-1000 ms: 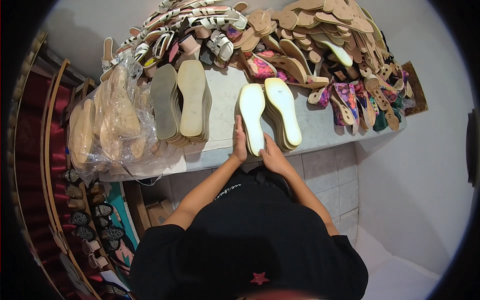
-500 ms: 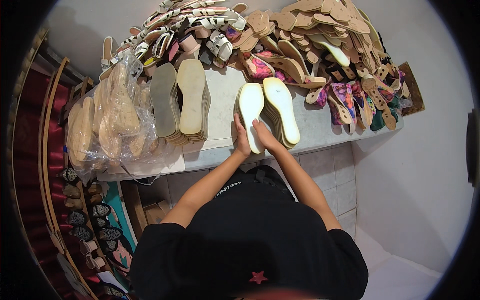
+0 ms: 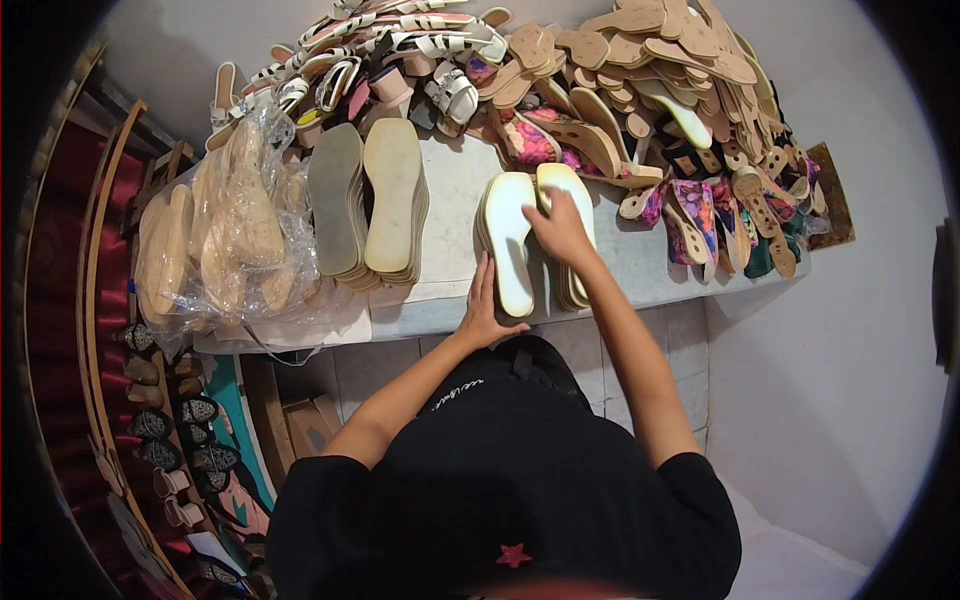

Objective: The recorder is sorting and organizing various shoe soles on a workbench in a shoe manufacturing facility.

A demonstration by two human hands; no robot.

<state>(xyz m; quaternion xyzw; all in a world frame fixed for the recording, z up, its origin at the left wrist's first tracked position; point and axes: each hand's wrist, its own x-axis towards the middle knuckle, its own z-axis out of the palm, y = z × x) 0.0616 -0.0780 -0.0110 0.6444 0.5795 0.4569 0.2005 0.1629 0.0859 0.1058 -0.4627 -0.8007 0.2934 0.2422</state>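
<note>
Two stacks of pale shoe soles stand side by side at the table's front edge, the left stack [image 3: 511,270] and the right stack [image 3: 563,177]. My left hand [image 3: 482,315] lies along the near left side of the left stack, fingers stretched and thumb spread away. Over the right stack reaches my right hand [image 3: 564,235], covering its middle. Its thumb and forefinger are apart, pointing toward the gap between the stacks; the other fingers are partly hidden. Neither hand has a sole lifted.
Further left stand a grey sole stack [image 3: 337,205] and a beige sole stack [image 3: 393,195]. Beyond them, wooden soles fill a clear plastic bag [image 3: 235,225]. White strappy sandals [image 3: 400,45], tan insoles [image 3: 690,50] and floral wedge shoes [image 3: 690,215] are heaped along the back and right.
My right hand has left the side of the left stack and moved up and right over the right stack. My left hand has slid slightly nearer me. The view has shifted slightly.
</note>
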